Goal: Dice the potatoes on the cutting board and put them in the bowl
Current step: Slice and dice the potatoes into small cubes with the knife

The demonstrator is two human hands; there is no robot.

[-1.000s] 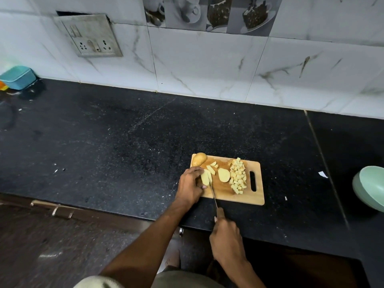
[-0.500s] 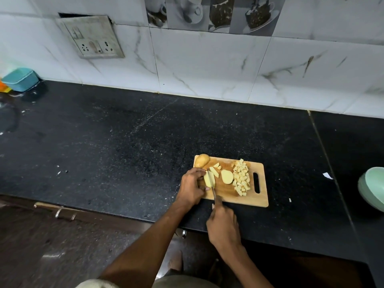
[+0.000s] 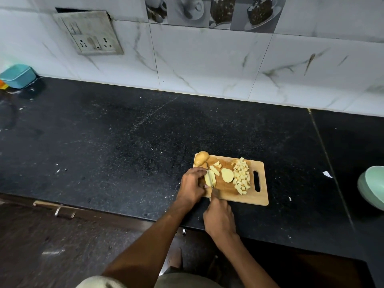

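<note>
A wooden cutting board (image 3: 255,197) lies on the black counter near its front edge. On it are a whole potato (image 3: 201,157) at the far left corner, a flat potato slice (image 3: 227,175), a few strips (image 3: 214,169) and a pile of diced potato (image 3: 241,176). My left hand (image 3: 192,185) holds a potato slab (image 3: 208,178) down on the board. My right hand (image 3: 218,218) grips a knife (image 3: 210,175) whose blade lies lengthwise across that slab. A pale green bowl (image 3: 373,189) sits at the right edge, partly cut off.
The black counter (image 3: 124,142) stretches far to the left, with a teal container (image 3: 17,75) at its back left corner. Small white scraps (image 3: 327,174) lie to the right of the board. A tiled wall with a socket plate (image 3: 89,33) stands behind.
My right hand has pushed the knife forward, so the blade now runs along the slab toward the whole potato. My left hand stays on the slab.
</note>
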